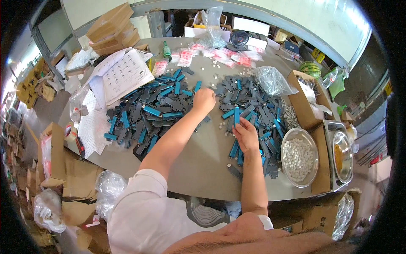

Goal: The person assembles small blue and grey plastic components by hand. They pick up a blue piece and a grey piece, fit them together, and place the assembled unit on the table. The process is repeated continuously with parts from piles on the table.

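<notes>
My right hand (246,134) pinches a narrow blue plastic piece (236,115) between thumb and fingers, at the left edge of the right-hand heap. Farther away and to the left, my left hand (204,100) is closed, its fingertips turned from view; what they hold, if anything, is hidden. A blue piece (197,86) lies just beyond it, and I cannot tell whether they touch. Dark grey and blue plastic parts form a left heap (163,103) beside my left forearm and a right heap (258,108) around my right hand. Small white pellet-like pieces are scattered between the heaps.
At the right stand a metal bowl (299,157) of small white pieces, loose metal pins (290,116), a cardboard box (311,99) and metal trays (341,156). Printed sheets (127,76) lie left. Behind are a green bottle (166,51), red-and-white packets (224,57) and a small fan (240,39).
</notes>
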Demonstrator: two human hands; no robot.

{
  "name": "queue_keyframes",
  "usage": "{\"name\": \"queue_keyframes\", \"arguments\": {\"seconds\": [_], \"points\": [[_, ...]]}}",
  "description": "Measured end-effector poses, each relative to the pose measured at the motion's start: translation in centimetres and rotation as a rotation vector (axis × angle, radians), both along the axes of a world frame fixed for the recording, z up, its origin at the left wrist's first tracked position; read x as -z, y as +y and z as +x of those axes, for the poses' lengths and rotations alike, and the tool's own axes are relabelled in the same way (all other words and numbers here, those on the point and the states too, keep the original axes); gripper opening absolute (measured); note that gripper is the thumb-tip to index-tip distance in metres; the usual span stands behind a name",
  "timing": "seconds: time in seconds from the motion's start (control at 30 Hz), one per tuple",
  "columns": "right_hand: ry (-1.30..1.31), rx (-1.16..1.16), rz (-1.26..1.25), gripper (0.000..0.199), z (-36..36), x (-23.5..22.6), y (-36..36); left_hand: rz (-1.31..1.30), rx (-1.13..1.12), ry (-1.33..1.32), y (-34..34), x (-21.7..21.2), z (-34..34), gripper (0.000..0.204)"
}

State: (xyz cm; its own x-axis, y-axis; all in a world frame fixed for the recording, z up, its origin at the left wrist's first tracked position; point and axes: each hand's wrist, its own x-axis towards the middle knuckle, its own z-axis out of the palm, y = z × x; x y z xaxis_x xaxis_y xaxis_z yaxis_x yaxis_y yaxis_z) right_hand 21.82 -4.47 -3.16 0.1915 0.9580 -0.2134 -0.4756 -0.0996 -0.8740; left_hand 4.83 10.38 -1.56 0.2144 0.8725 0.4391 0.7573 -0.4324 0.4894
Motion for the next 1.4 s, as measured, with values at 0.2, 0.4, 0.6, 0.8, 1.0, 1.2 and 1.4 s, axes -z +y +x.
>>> {"name": "queue_keyframes", "arguments": {"seconds": [0.2,0.4,0.6,0.8,1.0,1.2,1.4], "points": [[0.115,-0.151,0.145,0.02,-1.7,-1.2,-0.4,-0.633,0.355,-0.934,-7.8,1.3,0.2,0.022],[-0.052,-0.181,0.149,0.014,-2.5,-0.7,-0.5,-0.45,0.398,-0.89,-11.9,2.9,0.7,0.044],[-0.274,-0.203,0.151,0.016,-3.7,-0.7,-0.8,-0.588,0.502,-0.871,-10.5,4.0,-1.6,0.034],[-0.324,-0.238,0.142,0.018,-4.2,-0.5,-1.0,-0.522,0.491,-0.653,-11.4,-0.1,-3.4,0.052],[-0.354,-0.211,0.129,0.017,-4.5,-0.7,-1.0,-0.506,0.454,-0.807,-11.7,-0.7,-3.3,0.048],[-0.281,-0.178,0.14,0.016,-4.6,0.1,-0.9,-0.453,0.394,-0.907,-12.0,0.7,-2.1,0.042],[-0.321,-0.132,0.155,0.019,-5.1,0.1,-1.0,-0.556,0.49,-1.213,-11.7,1.0,-2.1,0.025]]}}
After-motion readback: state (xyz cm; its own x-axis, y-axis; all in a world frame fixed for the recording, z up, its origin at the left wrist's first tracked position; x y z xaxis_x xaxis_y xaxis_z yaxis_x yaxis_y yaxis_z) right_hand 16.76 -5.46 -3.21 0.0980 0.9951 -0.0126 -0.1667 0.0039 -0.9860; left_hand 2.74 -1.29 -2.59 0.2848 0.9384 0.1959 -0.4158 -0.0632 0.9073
